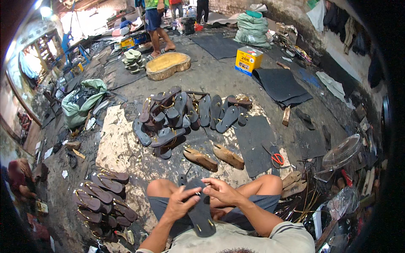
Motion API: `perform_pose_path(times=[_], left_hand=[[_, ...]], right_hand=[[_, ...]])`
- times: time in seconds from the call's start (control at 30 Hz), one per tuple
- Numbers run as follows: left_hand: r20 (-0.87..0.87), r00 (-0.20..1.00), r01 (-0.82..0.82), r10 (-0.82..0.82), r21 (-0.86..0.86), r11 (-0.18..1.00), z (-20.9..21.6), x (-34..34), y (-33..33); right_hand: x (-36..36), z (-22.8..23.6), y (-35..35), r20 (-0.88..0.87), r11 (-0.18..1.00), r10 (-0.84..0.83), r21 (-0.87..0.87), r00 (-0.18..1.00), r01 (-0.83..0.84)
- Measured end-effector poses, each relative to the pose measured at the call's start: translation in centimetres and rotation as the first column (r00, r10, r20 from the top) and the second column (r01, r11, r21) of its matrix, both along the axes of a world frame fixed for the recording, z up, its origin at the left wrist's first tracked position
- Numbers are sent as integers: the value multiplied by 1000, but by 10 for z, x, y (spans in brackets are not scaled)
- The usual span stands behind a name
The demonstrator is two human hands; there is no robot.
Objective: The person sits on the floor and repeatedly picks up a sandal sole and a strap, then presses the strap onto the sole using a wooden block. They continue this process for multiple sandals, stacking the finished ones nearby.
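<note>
A dark flip-flop sole (201,217) stands tilted over my lap, its toe end up between my hands and its heel end against my shirt. My left hand (182,203) grips its left edge, fingers bent over the upper part. From the right, my right hand (219,190) has its fingers closed on the toe end. Something small and pale shows by the fingertips, too small to name. Two wooden shoe lasts (200,159) lie on the floor just beyond my crossed legs.
Ahead lies a heap of dark sandals (181,110); stacked finished flip-flops (95,196) are at left. Red-handled scissors (277,159) rest on a black sheet at right, near a fan guard (342,152). Farther off are a wooden block (168,65), a yellow box (248,60) and a standing person (155,29).
</note>
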State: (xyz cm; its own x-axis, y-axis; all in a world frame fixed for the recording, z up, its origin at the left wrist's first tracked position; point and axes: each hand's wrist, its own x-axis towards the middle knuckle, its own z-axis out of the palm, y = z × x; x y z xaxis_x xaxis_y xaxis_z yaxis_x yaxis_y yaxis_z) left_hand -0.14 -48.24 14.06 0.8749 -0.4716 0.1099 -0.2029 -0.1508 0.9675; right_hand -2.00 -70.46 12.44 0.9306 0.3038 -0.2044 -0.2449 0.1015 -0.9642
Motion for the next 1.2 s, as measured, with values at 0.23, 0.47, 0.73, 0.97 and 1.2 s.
perform_pose_path(times=[0.23, 0.47, 0.73, 0.97, 1.2], left_hand=[[-137, 990, -42, 22, -143, 989, -17, -30, 7], [-103, 992, -72, 67, -48, 996, -13, -19, 0], [174, 984, -103, 26, 448, 888, -22, -22, -35], [-495, 847, -257, 195, -60, 964, -5, 22, 30], [-350, 850, -463, 393, -144, 874, 3, 41, 43]], right_hand=[[-20, 2, 8, 10, 977, 145, 156, 989, -145], [-29, 17, 9, 124, 999, 38, 8, 992, -39], [29, -12, 10, 145, 965, -250, -43, 957, 259], [151, -161, -44, 395, 753, -262, -487, 880, 442], [135, -169, -22, -36, 894, -356, -304, 934, 329]])
